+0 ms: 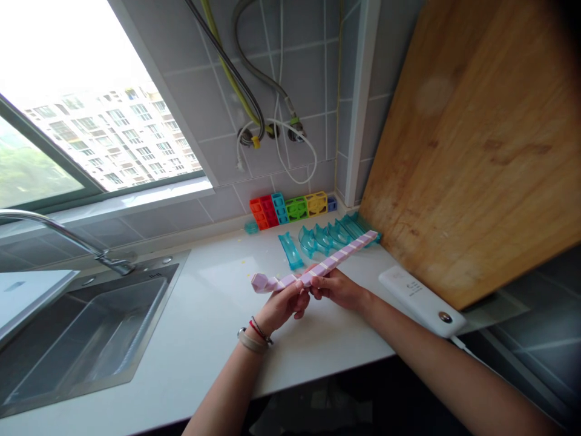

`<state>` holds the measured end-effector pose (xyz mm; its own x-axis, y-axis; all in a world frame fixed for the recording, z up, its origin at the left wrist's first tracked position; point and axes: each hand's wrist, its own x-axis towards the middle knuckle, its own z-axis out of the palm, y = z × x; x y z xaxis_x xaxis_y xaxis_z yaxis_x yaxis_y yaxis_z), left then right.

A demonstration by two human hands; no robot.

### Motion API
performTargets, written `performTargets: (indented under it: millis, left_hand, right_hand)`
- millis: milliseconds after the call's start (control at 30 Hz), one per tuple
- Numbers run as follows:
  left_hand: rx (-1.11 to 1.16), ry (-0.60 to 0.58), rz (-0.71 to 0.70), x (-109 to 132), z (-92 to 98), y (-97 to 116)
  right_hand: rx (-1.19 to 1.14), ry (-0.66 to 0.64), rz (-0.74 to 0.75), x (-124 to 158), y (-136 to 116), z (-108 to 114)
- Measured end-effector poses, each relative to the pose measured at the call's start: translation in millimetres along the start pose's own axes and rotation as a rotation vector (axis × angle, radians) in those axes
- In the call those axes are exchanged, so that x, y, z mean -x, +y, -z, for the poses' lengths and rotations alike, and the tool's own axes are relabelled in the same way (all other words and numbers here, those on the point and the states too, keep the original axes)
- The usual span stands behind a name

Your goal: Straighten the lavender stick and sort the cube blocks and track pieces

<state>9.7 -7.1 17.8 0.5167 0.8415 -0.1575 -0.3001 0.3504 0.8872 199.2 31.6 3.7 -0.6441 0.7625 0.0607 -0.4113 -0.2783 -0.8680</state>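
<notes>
Both hands hold a long pink-lilac snake puzzle [336,258] with white stripes, raised above the white counter. It slants from lower left to upper right. The left end is twisted into a small knob, while the part to the right runs straight. My left hand [287,307] pinches it left of its middle, thumb on top. Close beside, my right hand [333,287] grips it with thumb and fingers. Clear teal plastic pieces lie just behind: a flat one [291,251] and a row of curved ones [327,236].
Against the tiled wall stands a row of coloured plastic blocks [297,209]. On the right, a large wooden board [476,133] leans beside a white power strip or charger-like box [420,300]. A steel sink [149,315] with a tap [68,230] is at left. Hoses and a cable hang above.
</notes>
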Motion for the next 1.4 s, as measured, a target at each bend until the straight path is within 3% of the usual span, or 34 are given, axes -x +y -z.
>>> performTargets:
  millis: [100,233,400,567,800,1033,1167,1400]
  left_hand:
    - [-0.023,-0.014,-0.094,-1.8,-2.0,-3.1]
    - [-0.146,0.057,-0.170,-2.7,-5.4,-6.0]
    - [-0.555,0.309,-0.306,-3.3,-7.4,-7.3]
    - [-0.676,0.531,-0.420,-7.0,-7.4,-7.9]
    - [-0.611,0.424,-0.355,-4.4,-10.4,-7.9]
    - [-0.488,0.417,-0.329,-10.8,-4.0,-9.8]
    - [-0.471,0.449,-0.317,-12.5,0.0,-13.0]
    - [-0.449,0.507,-0.358,-13.3,-1.4,-8.3]
  right_hand:
    - [0.034,0.024,0.083,-1.4,0.5,-0.6]
    - [0.057,0.067,0.124,-3.3,3.0,0.3]
    - [0.091,0.184,0.111,-4.5,4.6,-1.6]
    - [0.168,0.264,0.158,-7.2,5.9,-2.0]
    - [0.145,0.217,0.159,-6.8,5.4,0.0]
    - [-0.068,0.212,-0.006,-7.1,6.4,0.4]
    - [-0.068,0.185,-0.018,-6.6,5.4,-0.2]
    - [-0.028,0.400,0.098,-9.7,6.7,0.3]
